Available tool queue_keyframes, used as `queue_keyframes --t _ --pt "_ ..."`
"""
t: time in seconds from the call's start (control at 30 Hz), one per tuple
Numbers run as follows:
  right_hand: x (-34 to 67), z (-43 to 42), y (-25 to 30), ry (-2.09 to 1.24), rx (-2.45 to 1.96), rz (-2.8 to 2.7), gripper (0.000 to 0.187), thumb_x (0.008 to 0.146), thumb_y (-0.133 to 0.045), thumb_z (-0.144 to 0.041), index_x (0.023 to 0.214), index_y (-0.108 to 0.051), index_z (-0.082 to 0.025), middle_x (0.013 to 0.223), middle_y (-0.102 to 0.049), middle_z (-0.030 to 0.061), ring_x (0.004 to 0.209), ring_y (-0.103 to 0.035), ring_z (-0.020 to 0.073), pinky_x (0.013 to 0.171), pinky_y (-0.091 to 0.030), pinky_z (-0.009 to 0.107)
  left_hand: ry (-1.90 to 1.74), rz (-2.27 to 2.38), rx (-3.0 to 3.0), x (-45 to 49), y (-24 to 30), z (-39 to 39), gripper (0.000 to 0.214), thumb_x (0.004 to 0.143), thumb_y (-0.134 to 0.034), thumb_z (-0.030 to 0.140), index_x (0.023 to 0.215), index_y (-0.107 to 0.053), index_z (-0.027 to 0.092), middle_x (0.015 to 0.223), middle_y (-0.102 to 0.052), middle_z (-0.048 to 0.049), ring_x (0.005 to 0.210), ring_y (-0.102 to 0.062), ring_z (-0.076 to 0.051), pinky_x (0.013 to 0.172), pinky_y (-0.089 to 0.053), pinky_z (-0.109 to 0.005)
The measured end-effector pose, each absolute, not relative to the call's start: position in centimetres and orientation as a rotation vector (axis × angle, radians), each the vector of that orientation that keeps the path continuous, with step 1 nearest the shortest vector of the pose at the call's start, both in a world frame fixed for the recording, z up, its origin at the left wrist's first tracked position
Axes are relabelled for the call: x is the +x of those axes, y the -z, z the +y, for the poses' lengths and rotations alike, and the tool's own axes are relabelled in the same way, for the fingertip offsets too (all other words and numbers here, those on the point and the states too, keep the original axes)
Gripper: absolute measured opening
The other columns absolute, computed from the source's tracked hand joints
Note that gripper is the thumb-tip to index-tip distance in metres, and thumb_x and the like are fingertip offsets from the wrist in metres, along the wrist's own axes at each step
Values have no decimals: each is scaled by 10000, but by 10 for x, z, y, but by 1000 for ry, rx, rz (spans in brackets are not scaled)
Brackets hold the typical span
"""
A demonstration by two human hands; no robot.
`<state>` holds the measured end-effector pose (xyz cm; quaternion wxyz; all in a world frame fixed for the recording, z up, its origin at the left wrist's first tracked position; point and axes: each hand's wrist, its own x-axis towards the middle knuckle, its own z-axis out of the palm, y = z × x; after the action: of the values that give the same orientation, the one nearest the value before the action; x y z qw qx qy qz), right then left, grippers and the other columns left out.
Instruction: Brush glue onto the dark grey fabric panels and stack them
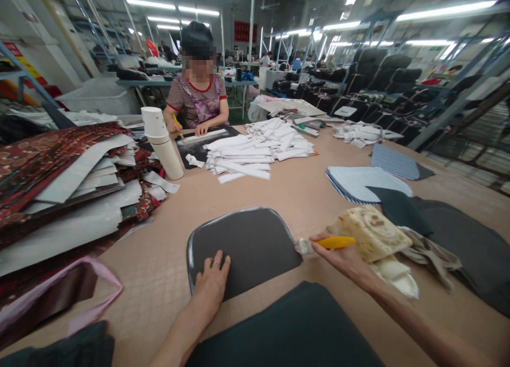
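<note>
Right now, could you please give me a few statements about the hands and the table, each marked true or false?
1. The left hand rests on the dark grey panel. True.
2. The right hand grips a pair of scissors. False: it holds a yellow-handled brush.
3. White coating shows along part of the panel's rim. True.
4. The white strips hang from a rack. False: they lie in a loose pile on the table.
5. The co-worker across the table holds a yellow tool. True.

Nothing legible (red banner (245,32) blurred).
</note>
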<state>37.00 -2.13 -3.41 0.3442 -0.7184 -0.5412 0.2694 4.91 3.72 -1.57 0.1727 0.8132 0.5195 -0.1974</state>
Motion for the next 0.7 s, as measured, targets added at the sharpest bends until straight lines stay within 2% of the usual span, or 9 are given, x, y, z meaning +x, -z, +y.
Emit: queue_keyframes --t 0.17,0.27,0.33,0.4,0.53,0.63,0.7 --pt "359 -41 -3 -689 -1887 -1344 311 668 -624 -492 795 -686 -214 872 -714 71 859 -655 254 818 -510 363 547 1470 2308 49 11 34 731 692 -415 -44 1393 -336 151 1497 -266 -164 1280 -364 -342 884 -483 -479" --pt "336 -8 -41 -649 -1867 -1404 358 674 -621 -523 839 -700 -216 803 -703 56 704 -635 217 682 -512 336 531 1438 2280 53 1 25 763 660 -497 -3 1388 -344 168 1497 -273 -153 1268 -376 -361 897 -475 -492" --pt "307 23 -62 -765 -1814 -1490 390 687 -610 -537 877 -705 -210 651 -654 24 588 -590 184 580 -482 303 517 1416 2246 57 -3 19 691 686 -521 58 1352 -411 206 1513 -258 -97 1264 -378 -361 905 -474 -490" --pt "267 50 -75 -941 -1694 -1577 399 689 -615 -525 900 -700 -198 575 -600 0 571 -571 171 559 -460 282 505 1425 2205 63 -1 16 588 752 -477 112 1333 -448 195 1503 -287 -85 1276 -356 -370 912 -469 -499" --pt "184 80 -66 -1298 -1420 -1744 356 672 -633 -474 846 -683 -167 614 -595 1 554 -532 140 537 -446 262 500 1492 2090 74 15 16 524 821 -375 144 1339 -449 164 1497 -293 -105 1300 -294 -415 903 -445 -583" --pt "144 85 -37 -1525 -1294 -1862 278 681 -631 -420 780 -678 -165 614 -585 1 506 -485 119 479 -426 248 477 1508 1995 81 33 18 570 795 -434 165 1364 -406 154 1502 -278 -121 1320 -253 -438 916 -410 -638" --pt "129 84 -17 -1636 -1214 -1923 193 687 -634 -361 735 -677 -180 633 -599 8 539 -511 130 488 -437 244 426 1511 1943 85 43 20 631 765 -486 179 1382 -364 130 1471 -326 -160 1327 -249 -437 928 -392 -653"
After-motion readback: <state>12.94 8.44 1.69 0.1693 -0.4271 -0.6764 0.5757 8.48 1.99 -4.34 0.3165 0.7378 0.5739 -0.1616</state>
